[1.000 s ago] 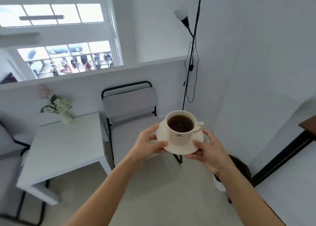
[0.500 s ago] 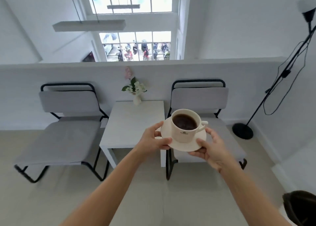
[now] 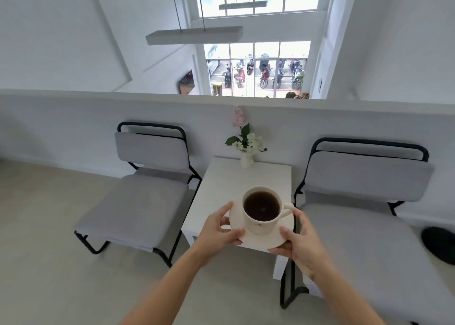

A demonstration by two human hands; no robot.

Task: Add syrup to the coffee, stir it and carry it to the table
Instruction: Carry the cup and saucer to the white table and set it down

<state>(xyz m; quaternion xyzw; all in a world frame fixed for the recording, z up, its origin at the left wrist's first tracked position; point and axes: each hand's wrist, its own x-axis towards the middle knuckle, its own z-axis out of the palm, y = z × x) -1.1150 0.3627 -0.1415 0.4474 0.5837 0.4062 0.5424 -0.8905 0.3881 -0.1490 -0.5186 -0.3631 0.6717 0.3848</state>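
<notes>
A cream cup of dark coffee (image 3: 261, 207) stands on a cream saucer (image 3: 264, 238), its handle pointing right. My left hand (image 3: 219, 231) grips the saucer's left rim and my right hand (image 3: 301, 244) grips its right rim. I hold the saucer in the air above the near end of a small white table (image 3: 229, 184). No syrup or spoon is in view.
A small white vase of flowers (image 3: 246, 149) stands at the table's far end against a low white wall. A grey chair with a black frame (image 3: 142, 196) stands left of the table, another grey chair (image 3: 364, 214) right. A black lamp base (image 3: 439, 247) sits at far right.
My view has swung left and I have come closer: the table has moved from the left to straight ahead, under the cup. Both hands keep the same grip on the saucer.
</notes>
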